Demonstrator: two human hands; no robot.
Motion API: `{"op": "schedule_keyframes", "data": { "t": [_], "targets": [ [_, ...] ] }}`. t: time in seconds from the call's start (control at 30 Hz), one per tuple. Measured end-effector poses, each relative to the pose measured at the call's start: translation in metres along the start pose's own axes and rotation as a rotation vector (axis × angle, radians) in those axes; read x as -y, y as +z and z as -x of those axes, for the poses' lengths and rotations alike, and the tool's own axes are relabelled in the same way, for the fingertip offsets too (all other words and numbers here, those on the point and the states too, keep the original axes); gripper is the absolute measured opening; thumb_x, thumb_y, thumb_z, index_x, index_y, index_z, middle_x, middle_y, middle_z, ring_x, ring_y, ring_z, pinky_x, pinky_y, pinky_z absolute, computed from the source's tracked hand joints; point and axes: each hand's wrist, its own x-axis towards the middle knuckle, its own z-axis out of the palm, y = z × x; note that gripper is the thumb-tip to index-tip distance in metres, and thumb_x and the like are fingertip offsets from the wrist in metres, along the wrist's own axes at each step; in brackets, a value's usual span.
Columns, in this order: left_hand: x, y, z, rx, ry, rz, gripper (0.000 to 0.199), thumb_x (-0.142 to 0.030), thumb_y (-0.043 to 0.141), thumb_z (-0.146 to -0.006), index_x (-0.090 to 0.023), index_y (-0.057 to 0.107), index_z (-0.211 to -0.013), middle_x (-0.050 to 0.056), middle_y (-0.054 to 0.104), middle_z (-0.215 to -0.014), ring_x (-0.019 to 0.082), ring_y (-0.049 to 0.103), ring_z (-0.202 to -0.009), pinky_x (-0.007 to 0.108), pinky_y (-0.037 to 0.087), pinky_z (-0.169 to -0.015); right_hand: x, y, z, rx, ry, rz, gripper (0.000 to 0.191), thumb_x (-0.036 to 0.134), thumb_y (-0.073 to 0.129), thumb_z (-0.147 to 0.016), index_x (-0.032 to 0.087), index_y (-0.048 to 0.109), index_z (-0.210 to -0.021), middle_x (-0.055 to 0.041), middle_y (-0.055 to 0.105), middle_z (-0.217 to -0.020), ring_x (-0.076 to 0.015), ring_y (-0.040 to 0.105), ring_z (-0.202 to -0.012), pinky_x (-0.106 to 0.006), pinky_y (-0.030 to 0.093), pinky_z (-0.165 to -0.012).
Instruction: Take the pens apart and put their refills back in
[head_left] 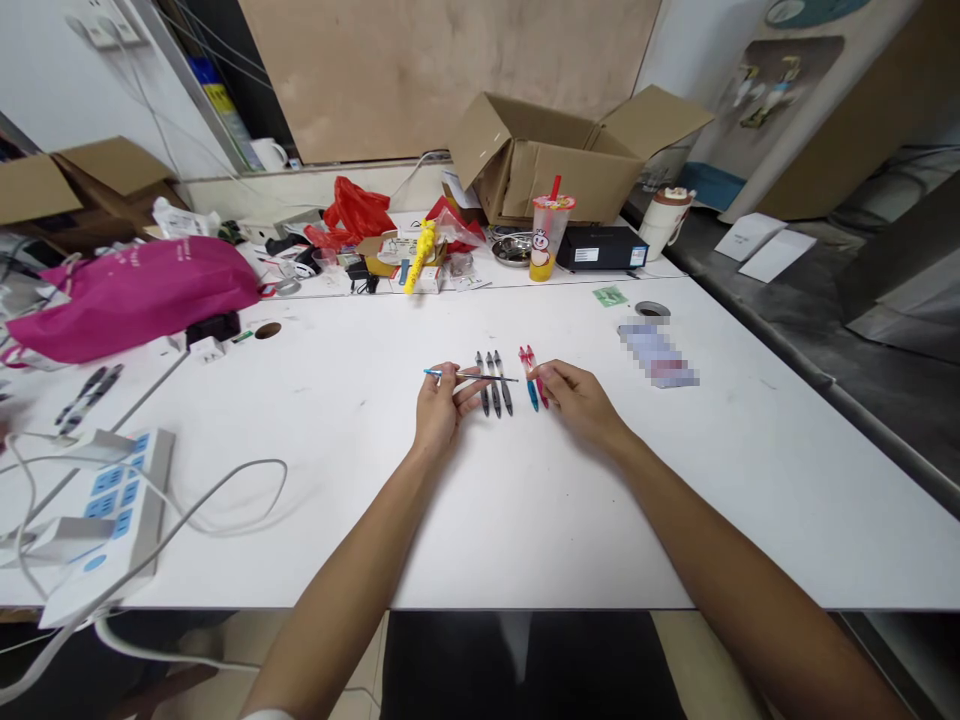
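My left hand (439, 408) pinches a thin pen refill (491, 377) with a light blue end, held level and pointing right. Under and beside its fingers, several black-and-clear pens (496, 395) lie side by side on the white table (525, 500). To their right is a pen with a pink top and teal grip (532, 392), beside a red-pink pen (530, 352) partly covered by my right hand. My right hand (571, 395) is closed, thumb and fingertips together just over these two pens. Whatever sits between those fingertips is too small or hidden to tell.
A power strip (142, 500) with looping cables stands at left, near more pens (88, 397) and a magenta bag (142, 290). Along the back are a drink cup (550, 235), a black box (602, 248) and an open carton (555, 165). A tape roll (652, 309) lies right.
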Motion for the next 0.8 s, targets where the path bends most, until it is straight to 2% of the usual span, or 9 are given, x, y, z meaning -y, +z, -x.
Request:
{"op": "schedule_keyframes", "data": {
  "t": [0.1, 0.2, 0.27, 0.43, 0.6, 0.73, 0.8],
  "targets": [
    [-0.001, -0.002, -0.002, -0.004, 0.008, 0.004, 0.029, -0.045, 0.065, -0.093, -0.020, 0.052, -0.099, 0.010, 0.074, -0.107, 0.018, 0.077, -0.088, 0.019, 0.055, -0.059, 0.000, -0.003, 0.000, -0.009, -0.001, 0.057, 0.043, 0.054, 0.062, -0.089, 0.020, 0.075, -0.110, -0.0032, 0.065, -0.078, -0.0171, 0.054, -0.070, -0.032, 0.043, -0.066],
    [0.000, -0.001, -0.001, 0.009, 0.005, 0.001, 0.029, -0.045, 0.065, -0.093, -0.020, 0.052, -0.098, 0.009, 0.074, -0.107, 0.018, 0.077, -0.086, 0.019, 0.054, -0.059, 0.000, -0.002, 0.001, 0.034, -0.012, 0.076, 0.036, 0.049, 0.065, -0.088, 0.023, 0.077, -0.110, -0.0060, 0.073, -0.094, -0.0200, 0.061, -0.081, -0.036, 0.047, -0.075],
    [0.001, -0.001, 0.000, 0.016, 0.001, -0.008, 0.030, -0.045, 0.066, -0.092, -0.020, 0.052, -0.098, 0.009, 0.074, -0.107, 0.017, 0.077, -0.086, 0.019, 0.054, -0.060, 0.000, 0.000, 0.002, 0.057, -0.014, 0.082, 0.034, 0.047, 0.065, -0.088, 0.024, 0.077, -0.111, -0.0070, 0.074, -0.098, -0.0216, 0.062, -0.084, -0.038, 0.049, -0.078],
    [0.003, 0.001, 0.001, 0.036, -0.003, -0.023, 0.030, -0.045, 0.067, -0.091, -0.020, 0.052, -0.098, 0.009, 0.074, -0.108, 0.017, 0.077, -0.084, 0.020, 0.055, -0.061, 0.001, 0.002, 0.003, 0.083, -0.038, 0.097, 0.031, 0.043, 0.064, -0.089, 0.024, 0.077, -0.111, -0.0088, 0.075, -0.104, -0.0238, 0.064, -0.089, -0.041, 0.050, -0.081],
    [0.004, 0.001, 0.002, 0.050, -0.001, -0.049, 0.031, -0.047, 0.067, -0.091, -0.020, 0.052, -0.098, 0.010, 0.075, -0.108, 0.017, 0.077, -0.085, 0.020, 0.054, -0.060, 0.003, 0.002, 0.002, 0.090, -0.090, 0.127, 0.028, 0.039, 0.063, -0.090, 0.024, 0.077, -0.110, -0.0081, 0.072, -0.103, -0.0220, 0.062, -0.086, -0.039, 0.049, -0.079],
    [0.005, 0.002, 0.003, 0.062, 0.012, -0.061, 0.035, -0.049, 0.069, -0.089, -0.020, 0.053, -0.100, 0.009, 0.075, -0.108, 0.018, 0.076, -0.086, 0.020, 0.054, -0.060, 0.001, 0.005, 0.004, 0.108, -0.190, 0.200, 0.034, 0.034, 0.056, -0.094, 0.025, 0.073, -0.122, -0.0067, 0.065, -0.097, -0.0191, 0.059, -0.079, -0.036, 0.048, -0.074],
    [0.006, 0.003, 0.005, 0.087, 0.010, -0.082, 0.036, -0.049, 0.071, -0.088, -0.020, 0.054, -0.100, 0.009, 0.075, -0.105, 0.018, 0.076, -0.085, 0.021, 0.055, -0.060, -0.001, 0.009, 0.005, 0.127, -0.228, 0.204, 0.037, 0.033, 0.053, -0.096, 0.026, 0.068, -0.130, -0.0067, 0.064, -0.099, -0.0192, 0.059, -0.081, -0.036, 0.048, -0.076]
  ]
}}
